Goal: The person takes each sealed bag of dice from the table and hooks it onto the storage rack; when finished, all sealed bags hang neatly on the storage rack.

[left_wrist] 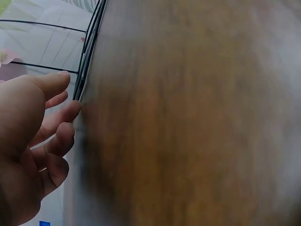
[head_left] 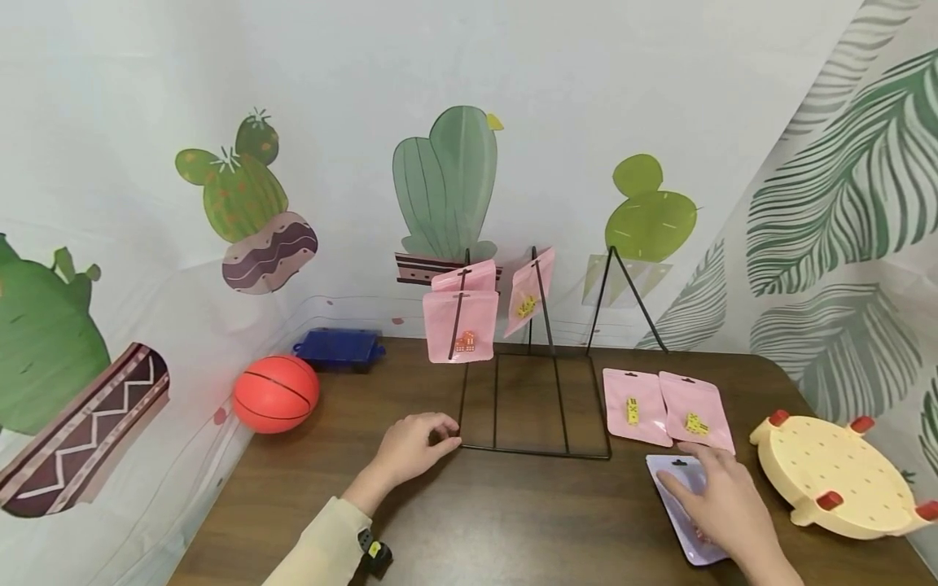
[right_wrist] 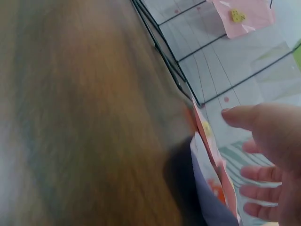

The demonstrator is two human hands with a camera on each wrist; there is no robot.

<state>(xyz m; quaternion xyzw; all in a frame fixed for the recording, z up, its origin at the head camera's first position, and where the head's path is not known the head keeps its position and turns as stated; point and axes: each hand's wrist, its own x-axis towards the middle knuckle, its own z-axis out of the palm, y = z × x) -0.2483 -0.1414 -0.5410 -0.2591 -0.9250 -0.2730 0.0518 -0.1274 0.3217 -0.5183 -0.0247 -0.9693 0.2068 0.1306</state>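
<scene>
My left hand [head_left: 416, 443] is at the front left corner of a black wire rack [head_left: 538, 450], thumb and fingertips touching or very near the wire, fingers loosely bent. Over a lilac zip bag [head_left: 677, 509] on the table is my right hand [head_left: 725, 496], fingers spread and apart from the bag in the right wrist view. Part of the bag is hidden under that hand. Behind it lie two pink bags with yellow dice, a left one [head_left: 619, 399] and a right one [head_left: 714, 399]. Pink bags hang on the rack's prongs: a front one [head_left: 440, 325] with orange dice, one behind it [head_left: 484, 277], and another [head_left: 522, 285] with yellow dice.
At the right stands a cream round piece [head_left: 835, 472] with red-tipped legs upward. A red ball [head_left: 276, 395] and a blue box [head_left: 337, 347] sit at the back left. The rack's right prong [head_left: 637, 293] rises near the wall. Dark wood table [head_left: 528, 529] lies in front.
</scene>
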